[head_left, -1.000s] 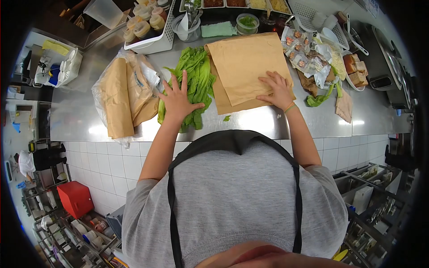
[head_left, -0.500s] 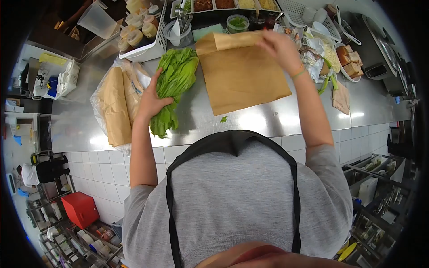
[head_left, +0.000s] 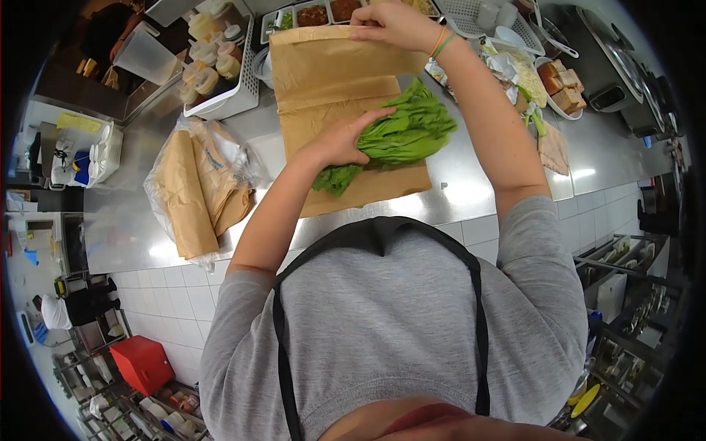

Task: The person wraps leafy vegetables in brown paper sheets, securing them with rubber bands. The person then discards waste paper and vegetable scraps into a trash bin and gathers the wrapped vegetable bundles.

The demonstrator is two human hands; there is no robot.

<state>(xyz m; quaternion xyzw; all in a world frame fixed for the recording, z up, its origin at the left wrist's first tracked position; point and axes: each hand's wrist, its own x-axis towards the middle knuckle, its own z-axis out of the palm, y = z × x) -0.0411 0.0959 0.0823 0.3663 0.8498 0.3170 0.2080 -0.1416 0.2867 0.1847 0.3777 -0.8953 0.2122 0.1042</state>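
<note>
1. Stainless-steel counter [head_left: 118,235] runs across the view; pale floor tiles [head_left: 184,298] lie below its near edge. Red box [head_left: 142,365] at lower left; another person [head_left: 55,312], white top, at far left.
2. Left hand [head_left: 342,143]: half open, thumb and fingers spread around the leafy greens [head_left: 412,125], gripping them from their left side.
3. Right hand [head_left: 397,26]: nearly closed, fingertips pinching the far edge of the brown paper [head_left: 331,66]. Two thin bands [head_left: 441,44] on that wrist.
4. Position of greens: over the near part of the brown paper, leafy end reaching past its right edge above bare steel. Full contact with the paper cannot be told.
5. Paper: far part raised, crossed by a horizontal crease; near part flat on the counter. Number of layers unclear.
6. Left of paper: more folded brown paper [head_left: 187,206] with a clear plastic bag [head_left: 252,167]. Beyond, white basket [head_left: 235,95] of squeeze bottles [head_left: 208,81].
7. Right side: crumpled wrapper [head_left: 500,77], bread [head_left: 566,95] in a white dish, beige cloth [head_left: 553,151] near the dish.
8. Far edge: food trays [head_left: 312,15], partly hidden by the right hand and paper.
</note>
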